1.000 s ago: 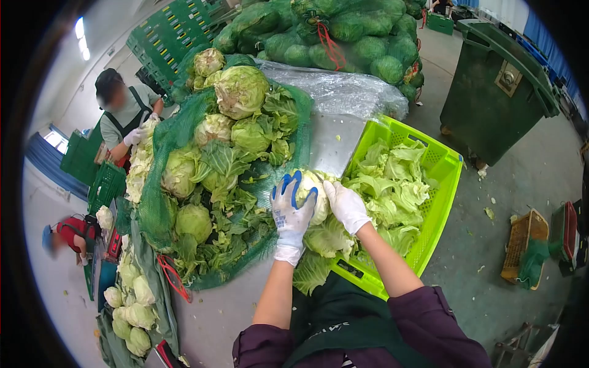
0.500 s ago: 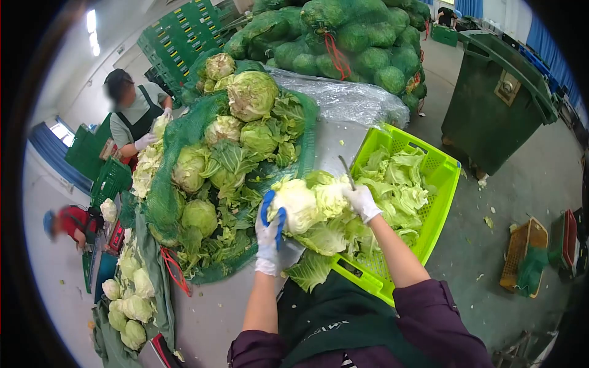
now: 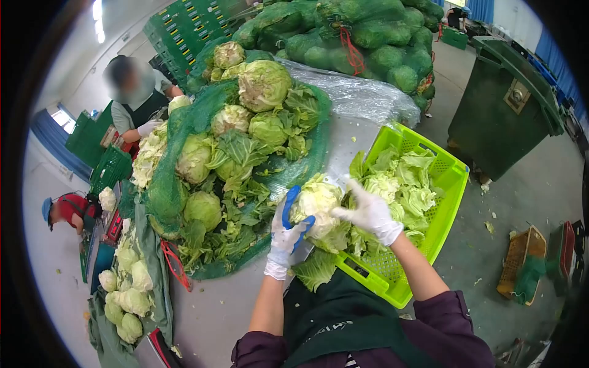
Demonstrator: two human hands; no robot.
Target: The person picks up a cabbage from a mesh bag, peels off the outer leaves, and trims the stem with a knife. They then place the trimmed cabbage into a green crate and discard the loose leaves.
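My left hand [image 3: 288, 230], in a white glove with blue on its fingers, grips a pale, partly trimmed cabbage [image 3: 319, 205] from its left side. The cabbage is over the near left corner of a bright green crate [image 3: 451, 211]. My right hand [image 3: 371, 214], gloved in white and slightly blurred, is at the right side of the cabbage. Its thumb points at the cabbage and one finger reaches upward; the other fingers are curled out of sight, and no blade shows. Loose cabbage leaves [image 3: 414, 190] fill much of the crate. One large leaf [image 3: 316, 270] hangs by its near corner.
An open green net [image 3: 319, 147] of untrimmed cabbages [image 3: 264, 86] lies to the left. Full net sacks [image 3: 368, 43] are piled behind. A dark green bin [image 3: 497, 116] stands right, a yellow basket [image 3: 521, 257] on the floor. Two people [image 3: 138, 101] work at left.
The cabbage has turned in my left hand. My right hand has shifted slightly right and opened out its thumb and finger; the thin dark knife seen in it before no longer shows.
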